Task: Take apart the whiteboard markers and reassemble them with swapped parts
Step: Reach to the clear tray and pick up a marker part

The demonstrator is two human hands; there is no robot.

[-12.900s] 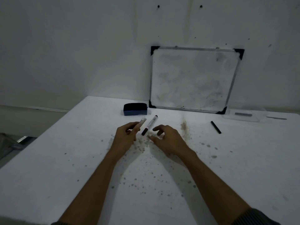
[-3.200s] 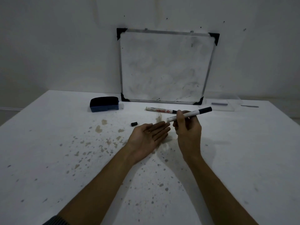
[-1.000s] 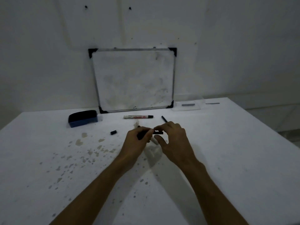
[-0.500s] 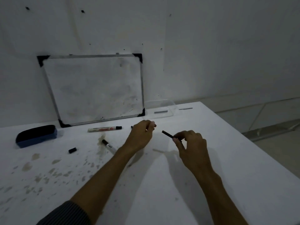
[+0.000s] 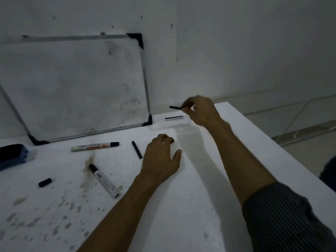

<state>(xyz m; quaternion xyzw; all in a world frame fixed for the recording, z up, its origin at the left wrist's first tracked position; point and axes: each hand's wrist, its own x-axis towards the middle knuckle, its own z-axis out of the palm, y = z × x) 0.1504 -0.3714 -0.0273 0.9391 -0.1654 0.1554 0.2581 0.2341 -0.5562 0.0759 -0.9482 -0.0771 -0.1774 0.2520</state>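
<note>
My right hand (image 5: 201,110) is raised over the far right of the table, pinching a thin black ink stick (image 5: 175,107) above a clear tray (image 5: 170,124) that holds another dark stick (image 5: 174,118). My left hand (image 5: 161,158) rests palm down on the white table (image 5: 181,215), fingers curled, nothing visible in it. A second black ink stick (image 5: 136,149) lies just left of it. An open marker barrel (image 5: 103,180) lies hollow end toward me. A capped marker (image 5: 94,146) lies near the whiteboard. A small black end cap (image 5: 45,182) lies at the left.
A framed whiteboard (image 5: 72,84) leans on the wall at the back. A blue eraser (image 5: 12,156) sits at the far left edge. Brownish stains speckle the left half of the table. The table's right edge drops to the floor.
My right hand has carried the thin black stick away from me and up, over the clear tray. My left hand has dropped flat onto the table. The view has swung right.
</note>
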